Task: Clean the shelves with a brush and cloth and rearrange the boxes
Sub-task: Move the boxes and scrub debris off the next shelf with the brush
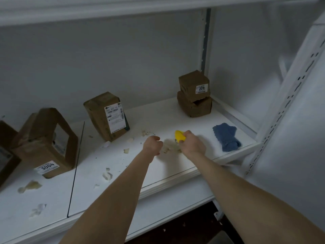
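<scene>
Outstretched left hand [152, 144] fisted; right hand [193, 143] grips brush [179, 136].

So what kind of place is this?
Probably a stockroom or a shop's back room. White shelves sit on slotted uprights, and brown boxes with barcode labels stand on them. The right hand holds a yellow brush, so it's being cleaned.

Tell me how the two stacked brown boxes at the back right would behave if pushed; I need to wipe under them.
The top box sits askew on the lower box, whose upper edge looks crushed, so a low push would probably slide the lower one and might tip the top one off. Both look small and cardboard, so likely light; contents unseen.
</scene>
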`<state>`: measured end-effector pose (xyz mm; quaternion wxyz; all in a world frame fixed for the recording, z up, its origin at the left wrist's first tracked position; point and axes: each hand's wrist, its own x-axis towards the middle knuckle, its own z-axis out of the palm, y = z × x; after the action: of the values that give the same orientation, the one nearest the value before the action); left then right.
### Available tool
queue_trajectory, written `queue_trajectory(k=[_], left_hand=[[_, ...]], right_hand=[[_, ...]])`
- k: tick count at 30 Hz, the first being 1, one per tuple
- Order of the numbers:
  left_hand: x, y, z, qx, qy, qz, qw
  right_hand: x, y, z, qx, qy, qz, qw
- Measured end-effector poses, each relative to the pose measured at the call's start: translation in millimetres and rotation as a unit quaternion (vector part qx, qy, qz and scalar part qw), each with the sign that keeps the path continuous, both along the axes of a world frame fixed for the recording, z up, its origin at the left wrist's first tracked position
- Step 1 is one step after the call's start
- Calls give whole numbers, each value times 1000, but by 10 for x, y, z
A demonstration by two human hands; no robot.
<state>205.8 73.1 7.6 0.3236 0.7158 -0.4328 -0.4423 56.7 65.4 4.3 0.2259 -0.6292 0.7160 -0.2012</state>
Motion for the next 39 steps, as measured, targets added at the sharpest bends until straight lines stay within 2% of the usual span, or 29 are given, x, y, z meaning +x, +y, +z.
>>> queue_trajectory(k=[3,6,10,16,19,23,26,34,37,39], left_hand=[[38,-92,40,-6,-5,-14,1000],[86,-154,75,-10,-14,-22,1000],[144,-165,52,-4,-20,-29,999],[166,-150,-4,7,-26,-30,999],[117,-133,41,1,-29,-39,999],[160,-101,91,-6,-29,-44,999],[220,-55,76,-6,-23,-41,999],[185,-36,28,6,-23,-27,999],[150,-25,56,5,-22,-33,999],[179,-17,68,1,-22,-35,999]], right_hand=[[-160,-143,100,14,-28,-12,999],[-452,-285,129,-14,-6,-67,998],[-501,-339,35,-7,15,-97,995],[55,-177,-45,-2,-41,2,999],[-4,-198,40,2,-64,1,998],[-320,-290,117,-31,0,-66,997],[-400,-283,75,-21,21,-86,996],[128,-83,-31,7,-86,2,996],[-4,-125,21,3,-117,-22,993],[-168,-155,32,-14,-88,-69,994]])
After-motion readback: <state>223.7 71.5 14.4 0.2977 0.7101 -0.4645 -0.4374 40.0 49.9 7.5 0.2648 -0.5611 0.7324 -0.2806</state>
